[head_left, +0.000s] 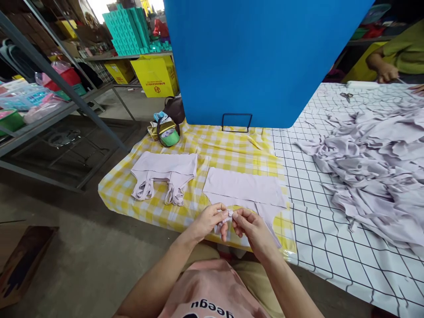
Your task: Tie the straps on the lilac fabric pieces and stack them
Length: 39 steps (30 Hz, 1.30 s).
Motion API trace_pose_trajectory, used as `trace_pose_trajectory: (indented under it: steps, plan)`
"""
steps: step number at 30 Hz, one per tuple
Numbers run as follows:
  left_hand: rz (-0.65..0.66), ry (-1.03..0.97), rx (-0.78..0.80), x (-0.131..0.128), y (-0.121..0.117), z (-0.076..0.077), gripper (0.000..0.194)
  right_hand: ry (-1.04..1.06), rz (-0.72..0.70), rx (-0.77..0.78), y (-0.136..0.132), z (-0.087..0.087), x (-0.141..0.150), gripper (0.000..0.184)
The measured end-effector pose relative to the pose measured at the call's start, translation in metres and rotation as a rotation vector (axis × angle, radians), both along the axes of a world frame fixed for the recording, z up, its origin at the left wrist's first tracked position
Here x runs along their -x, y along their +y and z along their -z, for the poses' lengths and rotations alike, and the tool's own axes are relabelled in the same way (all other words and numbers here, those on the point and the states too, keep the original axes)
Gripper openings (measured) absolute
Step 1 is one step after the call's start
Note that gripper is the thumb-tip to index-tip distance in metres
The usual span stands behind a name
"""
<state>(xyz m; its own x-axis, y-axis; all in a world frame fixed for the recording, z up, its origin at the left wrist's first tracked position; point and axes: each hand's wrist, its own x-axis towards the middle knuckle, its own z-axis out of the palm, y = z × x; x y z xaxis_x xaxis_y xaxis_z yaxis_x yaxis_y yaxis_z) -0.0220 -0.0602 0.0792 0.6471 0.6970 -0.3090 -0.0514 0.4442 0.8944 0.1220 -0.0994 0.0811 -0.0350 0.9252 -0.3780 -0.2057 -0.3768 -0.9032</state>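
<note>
A pale lilac strappy top (245, 185) lies flat on the yellow checked cloth in front of me, its straps toward my body. Close to its lower edge, my left hand (213, 219) and my right hand (248, 223) pinch a small pale piece of a strap (229, 214) between fingertips. Its exact shape is too small to make out. Left of it lies another lilac strappy top (165, 165), with its straps bunched in two loops.
A big blue board (258, 62) stands behind the tops. A green tape roll (169, 137) sits at the back left. On the right, a pile of lilac garments (374, 163) covers the grid cloth, with scissors (346, 96) beyond. A co-worker's hand (387, 73) is at far right.
</note>
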Motion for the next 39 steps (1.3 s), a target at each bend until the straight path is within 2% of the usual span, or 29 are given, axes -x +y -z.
trace_pose_trajectory:
  steps: [7,13,19,23,27,33,35,39]
  plan:
    - [-0.033,0.004,0.007,0.000,0.000,0.002,0.035,-0.230,0.038,-0.108,-0.001,0.000,0.004,0.039]
    - [-0.053,-0.004,-0.003,0.000,-0.001,0.003,0.035,-0.345,0.048,-0.208,-0.002,0.003,0.009,0.038]
    - [-0.063,-0.018,-0.059,0.001,-0.002,0.006,0.031,-0.566,0.127,-0.227,-0.001,0.002,0.012,0.027]
    - [-0.036,-0.017,-0.105,0.001,-0.003,0.006,0.030,-0.620,0.193,-0.243,-0.001,-0.001,0.015,0.020]
    - [0.000,-0.003,-0.174,0.003,-0.003,0.001,0.029,-0.501,0.260,-0.287,-0.005,0.000,0.019,0.020]
    - [-0.082,0.205,-0.389,0.003,-0.006,-0.011,0.027,-0.049,0.268,-0.210,-0.008,0.013,0.020,0.024]
    - [-0.094,0.199,-0.377,0.002,-0.006,-0.011,0.028,0.026,0.275,-0.191,-0.008,0.016,0.020,0.024]
    - [-0.060,0.026,-0.203,0.003,-0.005,-0.006,0.034,0.060,0.307,-0.172,-0.007,0.015,0.018,0.024]
